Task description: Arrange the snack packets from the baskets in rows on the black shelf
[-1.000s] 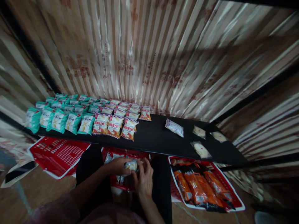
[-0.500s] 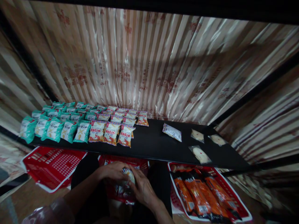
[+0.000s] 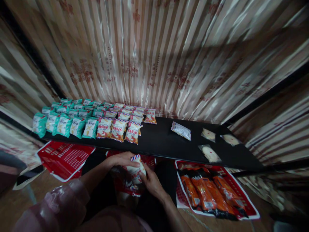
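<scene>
Between my two hands is a small snack bag (image 3: 134, 174), white with a blue-and-red striped edge and red print. My left hand (image 3: 122, 160) grips its upper left side, the thumb lying across the front. My right hand (image 3: 151, 180) holds the right side, fingers curled against the packet. Below them a red basket (image 3: 147, 158) sits between my knees, and its contents are mostly hidden and dark. On the black shelf (image 3: 156, 141) just ahead stand several orange-and-white snack bags (image 3: 117, 130) of similar striped design, beside rows of teal-and-white snack bags (image 3: 64, 126).
A single striped packet (image 3: 181, 130) lies flat right of the rows. Several clear-wrapped pale round pieces (image 3: 210, 153) lie farther right. One red basket (image 3: 65, 158) is at lower left; another (image 3: 253, 206) holds orange packages (image 3: 205, 190). Striped curtain (image 3: 145, 64) hangs behind.
The snack bag has come up and turned, so more of its printed front shows. My hands have risen towards the shelf edge. The whole view has shifted slightly.
</scene>
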`<state>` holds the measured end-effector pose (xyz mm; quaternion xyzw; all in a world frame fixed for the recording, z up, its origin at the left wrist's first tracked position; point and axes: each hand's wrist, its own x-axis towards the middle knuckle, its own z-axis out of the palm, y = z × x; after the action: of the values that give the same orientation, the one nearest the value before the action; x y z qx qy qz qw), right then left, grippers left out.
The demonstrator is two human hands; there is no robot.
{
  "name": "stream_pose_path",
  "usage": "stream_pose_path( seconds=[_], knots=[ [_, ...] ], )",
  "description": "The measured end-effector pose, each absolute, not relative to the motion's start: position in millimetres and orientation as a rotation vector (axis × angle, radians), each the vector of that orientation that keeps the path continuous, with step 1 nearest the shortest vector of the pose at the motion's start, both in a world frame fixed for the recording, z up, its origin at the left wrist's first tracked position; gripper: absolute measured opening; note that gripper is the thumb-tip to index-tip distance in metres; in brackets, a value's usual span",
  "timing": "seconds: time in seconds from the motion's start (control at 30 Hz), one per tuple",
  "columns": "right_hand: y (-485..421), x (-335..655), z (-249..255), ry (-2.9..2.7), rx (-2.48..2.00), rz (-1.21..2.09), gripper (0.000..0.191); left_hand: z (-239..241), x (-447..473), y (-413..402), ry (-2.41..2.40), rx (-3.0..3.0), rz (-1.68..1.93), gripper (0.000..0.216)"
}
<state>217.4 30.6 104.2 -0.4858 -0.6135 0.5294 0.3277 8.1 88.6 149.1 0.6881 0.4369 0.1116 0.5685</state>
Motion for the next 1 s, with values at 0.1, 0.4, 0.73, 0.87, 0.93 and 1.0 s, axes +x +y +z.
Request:
stream_pose_path(
  seconds=[0.1, 0.4, 0.73, 0.87, 0.93, 1.0],
  knots=[
    [30.6, 215.5, 107.5, -1.410, -1.220, 1.489, 0.047, 150.9, 8.6, 90.3, 1.036, 1.473, 0.308, 0.050],
    [31.8, 215.0, 112.1, -1.136, -1.224, 1.496, 0.053, 141.5, 15.9, 88.4, 1.051, 1.237, 0.584, 0.053],
    [40.9, 219.9, 108.0, -0.922, -1.216, 1.486, 0.049, 131.7, 50.3, 79.1, 1.000, 0.960, 0.904, 0.054],
    [43.1, 219.6, 111.5, -0.859, -1.247, 1.467, 0.052, 128.7, 65.6, 78.9, 1.013, 0.913, 0.984, 0.057],
    [43.6, 219.9, 110.1, -0.839, -1.260, 1.472, 0.053, 123.7, 72.2, 80.1, 1.045, 0.910, 1.013, 0.058],
    [44.1, 220.6, 107.9, -0.829, -1.267, 1.481, 0.053, 116.7, 77.6, 81.6, 1.086, 0.931, 1.031, 0.057]
  ],
)
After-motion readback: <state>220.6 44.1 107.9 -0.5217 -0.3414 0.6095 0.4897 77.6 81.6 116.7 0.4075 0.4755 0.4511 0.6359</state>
